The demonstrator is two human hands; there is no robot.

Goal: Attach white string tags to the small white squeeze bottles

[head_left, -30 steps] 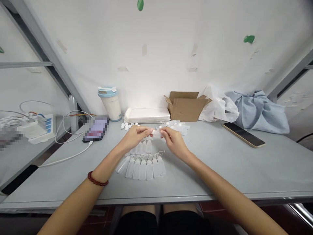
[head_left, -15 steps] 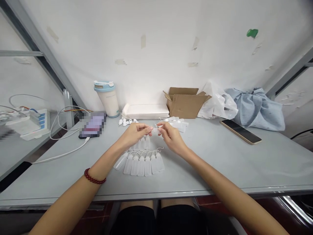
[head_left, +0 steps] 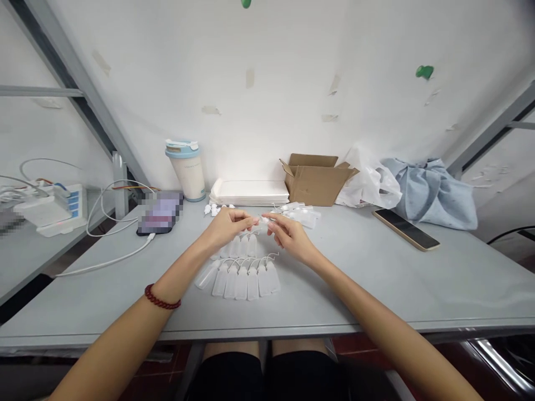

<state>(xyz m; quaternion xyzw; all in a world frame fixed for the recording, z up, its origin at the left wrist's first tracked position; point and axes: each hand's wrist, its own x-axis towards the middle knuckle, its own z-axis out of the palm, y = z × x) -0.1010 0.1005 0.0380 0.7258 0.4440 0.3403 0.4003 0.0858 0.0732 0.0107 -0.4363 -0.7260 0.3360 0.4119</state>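
Above the middle of the grey table (head_left: 376,289), my left hand (head_left: 228,225) and my right hand (head_left: 290,236) meet, both pinching one small translucent squeeze bottle (head_left: 263,221) between their fingertips. Just below the hands lies a row of several similar bottles (head_left: 244,281) with tethered caps, and a second row (head_left: 242,245) is partly hidden under my left hand. More loose bottles (head_left: 303,214) lie behind my right hand. Small white caps (head_left: 213,209) are scattered behind my left hand.
At the back stand a lidded cup (head_left: 186,170), a flat white stack (head_left: 249,192), an open cardboard box (head_left: 315,178), a plastic bag (head_left: 370,181) and a blue cloth (head_left: 430,192). A phone (head_left: 405,228) lies right; a charging phone (head_left: 161,213) with cable left.
My hands stay together on the small bottle with only slight finger movement. The view has shifted a little with my head.
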